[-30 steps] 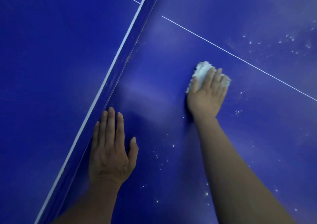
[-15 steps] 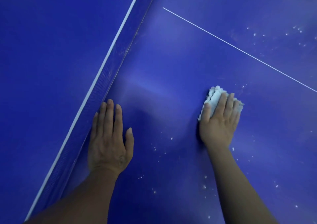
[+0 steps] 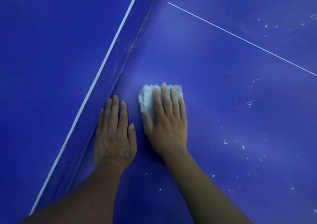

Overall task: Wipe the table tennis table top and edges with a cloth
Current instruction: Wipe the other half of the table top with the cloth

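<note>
The folded white fluffy cloth lies flat on the smooth deep-blue table tennis table top, on the near half, a short way from the foot of the dark-blue mesh net with its white top band. The right hand lies palm down on top of the cloth, fingers straight and only slightly fanned, pressing it onto the surface; the thumb runs along the cloth's left side, but motion blur there hides whether it hooks the edge. The left hand lies flat on the bare blue top just beside the net's base, four fingers straight and pressed together, thumb angled a little apart, holding nothing and apparently bracing the body. The two hands sit near each other with a narrow strip of table between them. As for progress, the patch around the cloth and up along the net looks free of debris, which suggests this strip has been covered. To the right and towards the near side, scattered white specks dot the blue, and more lie beyond the thin white painted line in the upper right, so much of this half seems left to do. The far half past the net shows no specks, though whether it has been wiped cannot be told. No table edge is in view, so the edges cannot be judged.
</note>
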A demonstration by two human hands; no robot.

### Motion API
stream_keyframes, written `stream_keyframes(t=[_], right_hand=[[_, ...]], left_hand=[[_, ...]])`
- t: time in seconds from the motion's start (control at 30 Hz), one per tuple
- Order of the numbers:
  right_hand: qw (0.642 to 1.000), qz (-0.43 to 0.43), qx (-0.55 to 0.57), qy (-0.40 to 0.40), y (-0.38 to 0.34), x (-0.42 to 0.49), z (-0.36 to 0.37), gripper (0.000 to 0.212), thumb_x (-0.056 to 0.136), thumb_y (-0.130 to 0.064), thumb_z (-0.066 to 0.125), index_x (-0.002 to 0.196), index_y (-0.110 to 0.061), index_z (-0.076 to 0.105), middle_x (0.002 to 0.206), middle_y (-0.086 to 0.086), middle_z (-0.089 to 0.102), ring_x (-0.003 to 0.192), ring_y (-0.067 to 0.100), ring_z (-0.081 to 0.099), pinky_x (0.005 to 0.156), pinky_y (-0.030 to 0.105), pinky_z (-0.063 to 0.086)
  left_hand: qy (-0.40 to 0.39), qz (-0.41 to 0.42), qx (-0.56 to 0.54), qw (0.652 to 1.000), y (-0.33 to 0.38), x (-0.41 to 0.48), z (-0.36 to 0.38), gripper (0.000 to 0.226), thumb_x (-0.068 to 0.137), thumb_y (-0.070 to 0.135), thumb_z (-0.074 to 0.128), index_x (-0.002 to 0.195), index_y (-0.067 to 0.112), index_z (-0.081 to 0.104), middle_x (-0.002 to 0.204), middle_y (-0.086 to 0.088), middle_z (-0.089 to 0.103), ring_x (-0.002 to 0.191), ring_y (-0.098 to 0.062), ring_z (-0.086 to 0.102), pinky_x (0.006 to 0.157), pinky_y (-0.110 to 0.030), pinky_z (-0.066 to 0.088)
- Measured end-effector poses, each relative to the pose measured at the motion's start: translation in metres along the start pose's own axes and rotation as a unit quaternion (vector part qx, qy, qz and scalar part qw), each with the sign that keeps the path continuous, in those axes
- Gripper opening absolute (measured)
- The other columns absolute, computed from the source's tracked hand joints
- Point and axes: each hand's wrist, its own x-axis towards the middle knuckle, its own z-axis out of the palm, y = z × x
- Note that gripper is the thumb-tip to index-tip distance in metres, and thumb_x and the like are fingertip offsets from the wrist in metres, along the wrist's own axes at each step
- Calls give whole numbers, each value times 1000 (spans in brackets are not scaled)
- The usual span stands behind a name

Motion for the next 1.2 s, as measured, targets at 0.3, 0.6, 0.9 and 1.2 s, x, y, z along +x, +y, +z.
stream_keyframes(t=[0.3, 0.6, 0.9, 1.2], right_hand=[[967, 245, -61, -28, 94, -69, -39, 71, 112, -47, 34, 169, -6, 23, 177, 16, 18, 165, 37, 15, 130, 61, 18], [997, 69, 26, -20, -26, -63, -8, 70, 111, -49, 48, 166, -9, 35, 175, 13, 26, 165, 34, 19, 132, 56, 21], [987, 139, -60, -61, 92, -157, -52, 70, 112, -48, 38, 168, -7, 28, 177, 14, 20, 165, 37, 16, 130, 61, 20], [998, 31, 34, -44, -38, -135, -21, 58, 111, -45, 48, 166, -25, 40, 176, 15, 25, 165, 38, 15, 132, 59, 18]], left_hand=[[-1, 3, -2, 1000, -1, 0, 1, 63, 112, 30, 31, 167, -1, 27, 178, -19, 16, 166, -34, 13, 135, -52, 15], [25, 8, -12, 1000, -1, 0, 0, 61, 110, 24, 37, 164, -5, 33, 174, -25, 25, 163, -40, 21, 135, -53, 16], [21, 9, -34, 999, 3, 0, -8, 58, 113, 22, 40, 165, -3, 33, 174, -24, 24, 164, -39, 20, 135, -52, 16], [6, 2, -126, 992, -16, -19, -23, 48, 110, 5, 45, 156, -6, 48, 169, -20, 38, 160, -40, 30, 133, -55, 21]])
